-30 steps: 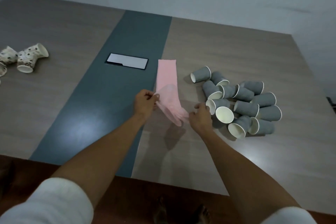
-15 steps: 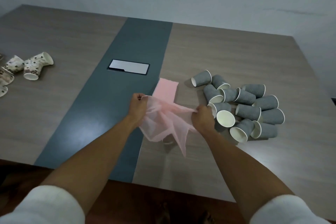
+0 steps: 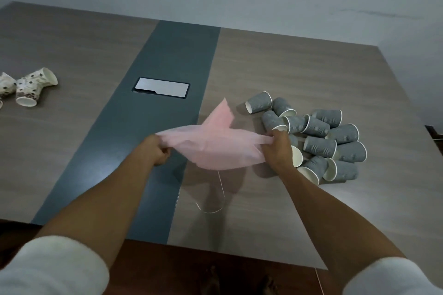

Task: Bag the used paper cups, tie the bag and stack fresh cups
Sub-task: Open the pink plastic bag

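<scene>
A thin pink plastic bag is stretched wide between my two hands above the table. My left hand grips its left edge, my right hand grips its right edge. The far end of the bag sticks up toward the back. Right beside my right hand lies a heap of several grey ribbed paper cups on their sides, white insides showing. A few white cups with dark spots lie tipped over at the far left of the table.
The wooden table has a dark grey strip down its middle with a flat rectangular panel set in it. A wall rises behind the table. The table's near edge runs below my forearms, with brown floor and feet under it.
The bag lay partly flat on the table and was bunched between my hands. My hands have moved apart and lifted it, spreading it wide.
</scene>
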